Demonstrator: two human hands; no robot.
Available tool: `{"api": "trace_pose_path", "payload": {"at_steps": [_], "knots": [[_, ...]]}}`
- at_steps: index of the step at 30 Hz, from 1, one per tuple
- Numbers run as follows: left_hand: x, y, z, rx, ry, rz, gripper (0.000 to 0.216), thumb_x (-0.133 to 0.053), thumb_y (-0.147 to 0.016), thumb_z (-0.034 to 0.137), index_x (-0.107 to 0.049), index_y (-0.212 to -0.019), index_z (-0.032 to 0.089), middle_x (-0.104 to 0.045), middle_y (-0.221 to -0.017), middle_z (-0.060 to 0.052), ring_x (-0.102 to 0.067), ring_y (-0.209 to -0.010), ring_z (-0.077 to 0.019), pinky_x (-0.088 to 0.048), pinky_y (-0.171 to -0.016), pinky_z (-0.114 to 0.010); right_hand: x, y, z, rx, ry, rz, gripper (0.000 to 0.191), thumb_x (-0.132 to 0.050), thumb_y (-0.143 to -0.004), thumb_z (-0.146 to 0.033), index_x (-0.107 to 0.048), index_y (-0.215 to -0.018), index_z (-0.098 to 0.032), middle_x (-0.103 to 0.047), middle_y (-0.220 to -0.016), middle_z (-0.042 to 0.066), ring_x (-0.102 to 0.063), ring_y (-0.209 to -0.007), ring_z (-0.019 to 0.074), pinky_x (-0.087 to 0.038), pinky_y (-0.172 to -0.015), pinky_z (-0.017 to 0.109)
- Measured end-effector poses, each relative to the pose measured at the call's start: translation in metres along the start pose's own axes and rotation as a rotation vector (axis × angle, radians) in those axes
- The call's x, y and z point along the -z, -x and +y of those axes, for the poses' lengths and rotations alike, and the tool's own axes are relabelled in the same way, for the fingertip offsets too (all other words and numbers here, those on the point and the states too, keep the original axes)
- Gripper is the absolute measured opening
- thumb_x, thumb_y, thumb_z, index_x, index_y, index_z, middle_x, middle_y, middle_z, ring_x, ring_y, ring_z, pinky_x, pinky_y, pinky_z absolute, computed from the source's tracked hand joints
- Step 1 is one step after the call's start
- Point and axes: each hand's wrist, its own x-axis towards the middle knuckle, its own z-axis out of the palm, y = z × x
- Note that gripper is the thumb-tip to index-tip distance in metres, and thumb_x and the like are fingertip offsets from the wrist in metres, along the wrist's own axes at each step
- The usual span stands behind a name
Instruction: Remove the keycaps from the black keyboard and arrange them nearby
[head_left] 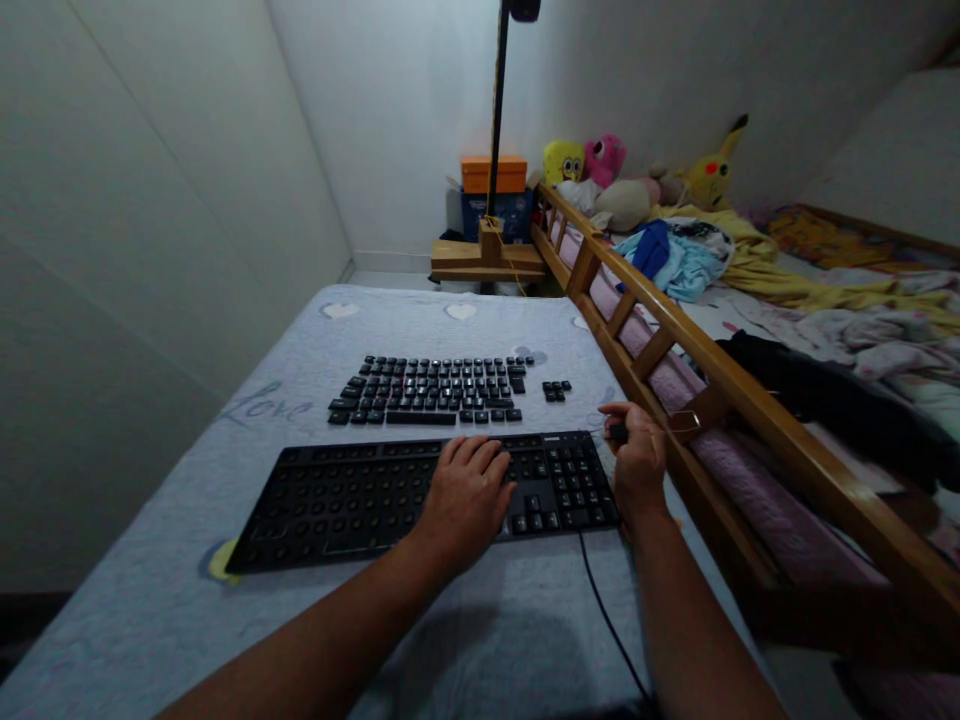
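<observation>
A black keyboard (345, 500) lies on the cloth, most of its left part showing bare key sockets, while keys remain on the number pad (577, 480) at its right. My left hand (466, 492) rests flat on its middle, fingers stretched out over the upper rows. Just past the keyboard's right end, my right hand (639, 455) is closed around a thin wire keycap puller (684, 422), whose wire loop sticks out to the right. A small black keycap (617, 432) shows at its fingertips. Removed keycaps (435, 385) lie in rows beyond the keyboard, with a small group (556, 390) to their right.
The keyboard cable (609, 615) runs toward me over the pale blue cloth (262, 400). A wooden bed rail (675, 310) borders the right side, with clothes and plush toys (709, 178) behind it. A black pole (496, 110) on a wooden base (487, 262) and boxes stand at the back.
</observation>
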Motion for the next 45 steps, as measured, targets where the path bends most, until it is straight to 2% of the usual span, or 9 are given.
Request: {"api": "trace_pose_path", "payload": {"at_steps": [8, 28, 45], "knots": [[0.001, 0.001, 0.000, 0.013, 0.024, -0.019, 0.030, -0.060, -0.089, 0.026, -0.064, -0.118, 0.019, -0.065, -0.127, -0.008, -0.053, -0.124, -0.0278, -0.036, -0.110, -0.049, 0.000, 0.005, -0.006, -0.009, 0.055, -0.023, 0.044, -0.040, -0.094, -0.049, -0.070, -0.084, -0.019, -0.054, -0.065, 0.001, -0.049, -0.058, 0.0144, -0.037, -0.051, 0.026], [-0.002, -0.001, 0.002, -0.003, -0.013, 0.020, 0.026, -0.061, -0.088, 0.023, -0.067, -0.113, 0.017, -0.067, -0.122, -0.011, -0.054, -0.120, -0.0292, -0.041, -0.106, -0.049, 0.002, 0.002, 0.004, 0.005, 0.030, -0.017, 0.044, -0.041, -0.094, -0.051, -0.069, -0.083, -0.019, -0.053, -0.066, 0.000, -0.050, -0.059, 0.0141, -0.036, -0.051, 0.026], [0.000, -0.002, 0.005, 0.000, -0.044, -0.005, 0.025, -0.059, -0.090, 0.024, -0.067, -0.112, 0.015, -0.067, -0.122, -0.011, -0.054, -0.119, -0.0294, -0.041, -0.106, -0.048, 0.002, 0.001, 0.007, 0.024, 0.001, -0.027, 0.044, -0.041, -0.094, -0.050, -0.069, -0.083, -0.018, -0.052, -0.065, 0.000, -0.047, -0.056, 0.0128, -0.033, -0.049, 0.026]]}}
